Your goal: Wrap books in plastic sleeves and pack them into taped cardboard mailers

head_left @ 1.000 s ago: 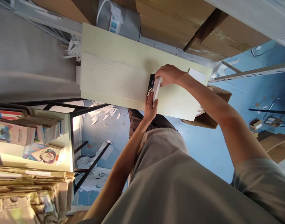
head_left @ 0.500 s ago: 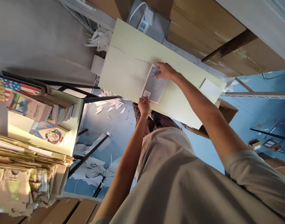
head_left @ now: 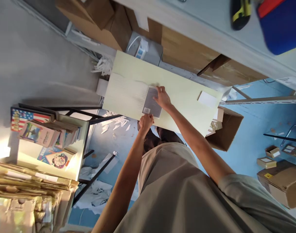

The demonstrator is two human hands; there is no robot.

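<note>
A grey book (head_left: 154, 103) with a white barcode label on its lower left corner lies on the pale yellow tabletop (head_left: 186, 113). My left hand (head_left: 146, 122) is closed at the book's near edge, just below the label, with its fingers curled. My right hand (head_left: 162, 97) grips the book's upper right side, thumb across the cover and fingers at the edge. Left of the book, a thin whitish rippled sheet (head_left: 132, 92) spreads over the table. Whether the book lies on this sheet or beside it, I cannot tell.
A white box (head_left: 207, 99) sits at the table's right end. Behind the table are a power strip (head_left: 141, 51) and large cardboard boxes (head_left: 184, 48). An open carton (head_left: 226, 129) stands right of the table. Books (head_left: 38, 132) fill a shelf at left; paper scraps (head_left: 114, 121) litter the floor.
The view has shifted, bringing a shelf with a yellow-black tool into sight at top. My right hand has slid slightly down the book's side. Both hands stay at the book.
</note>
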